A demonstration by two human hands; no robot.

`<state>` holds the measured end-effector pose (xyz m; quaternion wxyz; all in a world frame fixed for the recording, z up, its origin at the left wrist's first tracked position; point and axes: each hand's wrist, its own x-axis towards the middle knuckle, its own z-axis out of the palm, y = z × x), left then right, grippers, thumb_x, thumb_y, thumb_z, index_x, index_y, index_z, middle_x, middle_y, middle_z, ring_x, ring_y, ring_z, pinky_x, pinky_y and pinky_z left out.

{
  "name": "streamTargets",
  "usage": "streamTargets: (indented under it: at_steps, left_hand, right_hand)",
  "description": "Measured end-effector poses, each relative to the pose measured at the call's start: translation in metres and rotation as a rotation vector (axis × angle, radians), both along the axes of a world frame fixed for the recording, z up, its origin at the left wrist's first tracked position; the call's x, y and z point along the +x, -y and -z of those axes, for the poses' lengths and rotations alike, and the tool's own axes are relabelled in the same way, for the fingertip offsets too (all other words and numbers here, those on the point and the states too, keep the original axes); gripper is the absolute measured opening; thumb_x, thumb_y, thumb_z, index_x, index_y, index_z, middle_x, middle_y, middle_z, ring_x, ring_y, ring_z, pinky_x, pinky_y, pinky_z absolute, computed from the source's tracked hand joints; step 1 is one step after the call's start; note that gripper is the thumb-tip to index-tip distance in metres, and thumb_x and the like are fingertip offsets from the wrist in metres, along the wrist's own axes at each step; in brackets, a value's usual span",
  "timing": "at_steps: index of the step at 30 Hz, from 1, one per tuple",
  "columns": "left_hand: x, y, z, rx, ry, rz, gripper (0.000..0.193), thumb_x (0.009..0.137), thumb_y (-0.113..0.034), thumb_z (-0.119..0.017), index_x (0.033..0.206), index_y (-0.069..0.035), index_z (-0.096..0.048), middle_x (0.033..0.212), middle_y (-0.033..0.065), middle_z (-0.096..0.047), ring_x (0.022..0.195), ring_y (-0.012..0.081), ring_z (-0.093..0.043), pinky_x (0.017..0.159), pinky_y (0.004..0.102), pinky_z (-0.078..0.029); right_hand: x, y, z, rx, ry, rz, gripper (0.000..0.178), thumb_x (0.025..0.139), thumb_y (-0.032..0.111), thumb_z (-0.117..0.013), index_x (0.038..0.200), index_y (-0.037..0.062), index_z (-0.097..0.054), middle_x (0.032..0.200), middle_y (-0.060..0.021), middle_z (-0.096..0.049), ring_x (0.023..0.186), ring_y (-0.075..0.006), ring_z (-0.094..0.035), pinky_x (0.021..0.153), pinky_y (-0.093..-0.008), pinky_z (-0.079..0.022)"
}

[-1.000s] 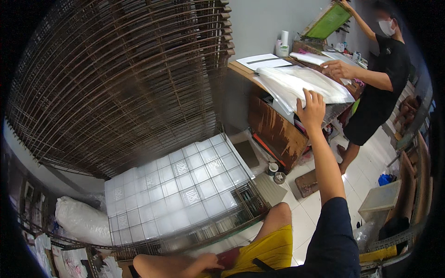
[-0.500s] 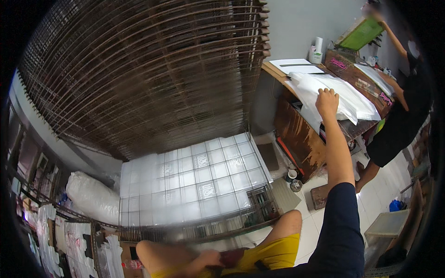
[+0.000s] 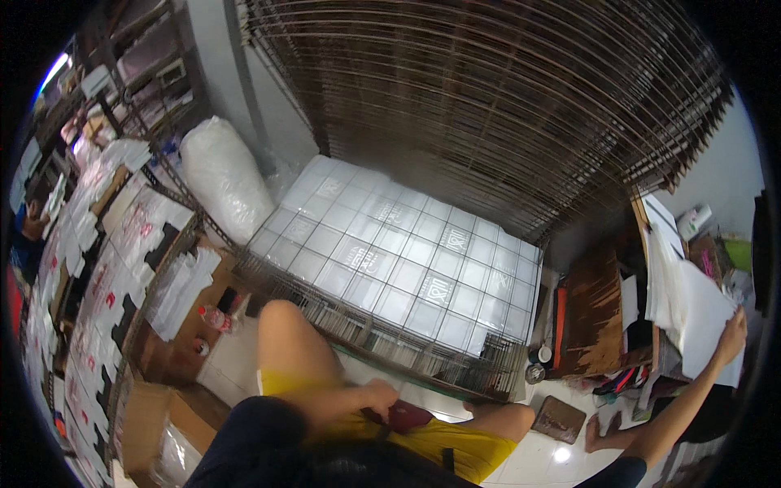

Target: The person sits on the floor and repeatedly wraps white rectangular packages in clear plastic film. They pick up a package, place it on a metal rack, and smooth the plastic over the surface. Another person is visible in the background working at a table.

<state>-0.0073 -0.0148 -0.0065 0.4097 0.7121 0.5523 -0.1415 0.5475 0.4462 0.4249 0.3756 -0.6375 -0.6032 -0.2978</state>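
On the workbench at the right lies a loose pile of white plastic sheets (image 3: 687, 301). My right hand (image 3: 735, 332) is stretched out to its outer edge, fingers closed on the top white sheet. My left hand (image 3: 381, 397) rests curled over my lap, beside a dark red cloth-like thing (image 3: 411, 417); whatever it may hold is hidden. In front of me, wire drying racks carry rows of translucent white plastic sheets (image 3: 399, 244) with white printed marks. These lie flat under the wire grid.
More wire racks (image 3: 488, 89) are raised over the printed sheets. A stuffed white sack (image 3: 224, 175) stands left, near shelves of printed bags (image 3: 122, 236). A cardboard box (image 3: 150, 427) and a bottle (image 3: 213, 317) are lower left. Another person's bare foot (image 3: 606, 431) shows beneath the bench.
The view has swung left, bringing the shelves and box into sight. My right hand has gone from lying on the pile to gripping a sheet's edge. My left hand stays at my lap.
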Motion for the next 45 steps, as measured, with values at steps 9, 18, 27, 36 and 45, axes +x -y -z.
streamTargets:
  at_steps: [9,18,27,36,45]
  left_hand:
    - [0.001,0.009,0.019,0.012,0.003,-0.008,0.050,0.064,-0.056,-0.072,0.083,-0.009,-0.070,0.089,0.0068,-0.067,0.088,0.0267,-0.063,0.072,0.0400,-0.050]
    - [0.008,0.009,0.009,-0.047,-0.041,0.177,0.048,0.075,-0.048,-0.066,0.110,-0.013,-0.063,0.097,0.0044,-0.067,0.091,0.0272,-0.064,0.068,0.0412,-0.051]
    - [0.021,-0.004,0.031,-0.054,-0.001,0.368,0.038,0.081,-0.037,-0.059,0.110,-0.014,-0.064,0.108,0.0093,-0.064,0.095,0.0263,-0.063,0.069,0.0427,-0.052]
    - [0.006,-0.013,0.004,-0.051,0.120,0.210,0.040,0.082,-0.043,-0.053,0.105,-0.013,-0.067,0.104,0.0091,-0.065,0.092,0.0266,-0.063,0.069,0.0450,-0.052]
    - [-0.019,-0.029,0.002,-0.089,0.225,-0.008,0.046,0.083,-0.049,-0.047,0.100,-0.013,-0.069,0.099,0.0089,-0.066,0.090,0.0268,-0.063,0.068,0.0473,-0.053]
  right_hand:
    - [-0.152,0.019,-0.078,-0.240,-0.198,-0.822,0.033,0.086,0.011,-0.049,0.119,0.0056,-0.054,0.114,-0.0044,-0.055,0.089,-0.0131,-0.053,0.077,-0.0241,-0.042]
    - [-0.426,0.177,-0.024,-0.855,0.009,-0.981,0.052,0.063,-0.006,-0.044,0.113,0.0038,-0.058,0.106,-0.0057,-0.059,0.070,-0.0068,-0.052,0.053,-0.0202,-0.041]
    - [-0.575,0.284,0.048,-1.287,0.322,-1.544,0.061,0.061,-0.009,-0.042,0.120,0.0001,-0.056,0.114,-0.0147,-0.060,0.077,-0.0122,-0.056,0.065,-0.0235,-0.045]
    - [-0.611,0.230,0.116,-1.254,-0.440,-1.525,0.066,0.059,-0.012,-0.041,0.124,-0.0035,-0.052,0.118,-0.0134,-0.058,0.088,-0.0104,-0.059,0.072,-0.0203,-0.047]
    - [-0.638,0.166,0.379,-1.198,-1.196,-1.286,0.064,0.068,-0.013,-0.040,0.132,-0.0061,-0.040,0.140,-0.0167,-0.038,0.125,-0.0217,-0.041,0.099,-0.0265,-0.035]
